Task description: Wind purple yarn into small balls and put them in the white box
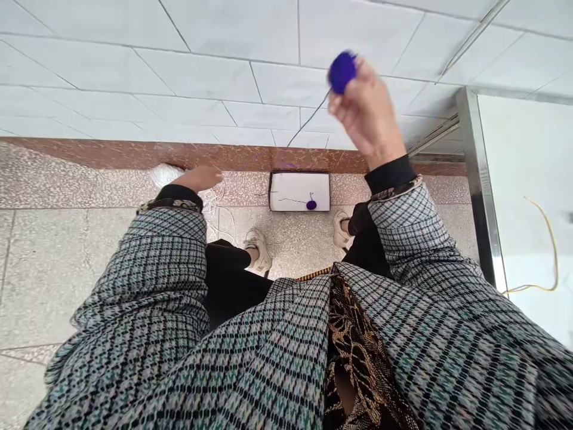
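In my raised right hand point(364, 110) is a round purple ball point(342, 73), gripped by the fingertips in front of the wall. A thin dark thread point(308, 122) trails from it down to the left. My left hand point(200, 178) hangs lower on the left, its fingers stretched out and nothing visible in them. Beside and below that hand lie a white bundle point(165, 174) and loose white cords point(226, 218) on the floor. A shallow white box with dark edges point(293, 182) stands on the floor between my feet, holding a smaller-looking purple ball point(311, 205) with a thread.
A white tiled wall point(179, 71) with a reddish-brown base strip point(250, 156) rises ahead. To my right is a white-topped table point(528, 149) with a metal edge and a yellow cord point(555, 257) on it. My shoes point(258, 248) flank the box.
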The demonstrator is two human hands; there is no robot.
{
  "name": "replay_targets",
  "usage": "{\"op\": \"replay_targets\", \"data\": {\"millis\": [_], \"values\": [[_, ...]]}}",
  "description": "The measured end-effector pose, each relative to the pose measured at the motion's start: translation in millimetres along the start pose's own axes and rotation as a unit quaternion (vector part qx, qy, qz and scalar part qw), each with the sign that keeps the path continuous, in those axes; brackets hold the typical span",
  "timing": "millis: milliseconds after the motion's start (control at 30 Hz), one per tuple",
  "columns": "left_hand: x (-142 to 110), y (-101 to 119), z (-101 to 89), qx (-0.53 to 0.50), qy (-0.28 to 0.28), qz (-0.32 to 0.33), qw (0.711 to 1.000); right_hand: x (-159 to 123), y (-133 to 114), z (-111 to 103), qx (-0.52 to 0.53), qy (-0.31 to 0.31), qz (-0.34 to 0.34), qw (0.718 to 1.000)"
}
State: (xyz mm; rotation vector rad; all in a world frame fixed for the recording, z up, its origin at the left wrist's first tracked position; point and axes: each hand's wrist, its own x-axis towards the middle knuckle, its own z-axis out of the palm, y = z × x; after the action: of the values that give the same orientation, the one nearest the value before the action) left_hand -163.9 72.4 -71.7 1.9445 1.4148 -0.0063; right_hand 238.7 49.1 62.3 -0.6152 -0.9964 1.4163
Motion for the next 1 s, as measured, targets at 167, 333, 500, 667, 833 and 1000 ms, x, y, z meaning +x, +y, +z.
{"op": "replay_targets", "data": {"millis": [167, 333, 500, 667, 833, 1000], "values": [[21, 114, 9.5, -0.266, 0.155, 0.073, 0.949, -21, 21, 35, -0.091, -0.052, 0.168, 0.98], [5, 213, 16.7, -0.459, 0.149, 0.198, 0.853, -24, 15, 49, -0.107, -0.009, 0.192, 0.976], [12, 222, 20.1, -0.469, 0.118, 0.158, 0.861, -14, 21, 38, -0.081, 0.016, 0.179, 0.98], [8, 220, 15.5, -0.452, 0.121, 0.146, 0.872, -3, 15, 35, -0.06, 0.102, 0.162, 0.98], [-9, 221, 5.1, -0.391, 0.062, 0.151, 0.906, 5, 11, 35, -0.136, 0.133, 0.163, 0.968], [-15, 210, -4.6, -0.318, 0.027, 0.177, 0.931, -3, 20, 32, -0.411, 0.024, 0.187, 0.892]]}}
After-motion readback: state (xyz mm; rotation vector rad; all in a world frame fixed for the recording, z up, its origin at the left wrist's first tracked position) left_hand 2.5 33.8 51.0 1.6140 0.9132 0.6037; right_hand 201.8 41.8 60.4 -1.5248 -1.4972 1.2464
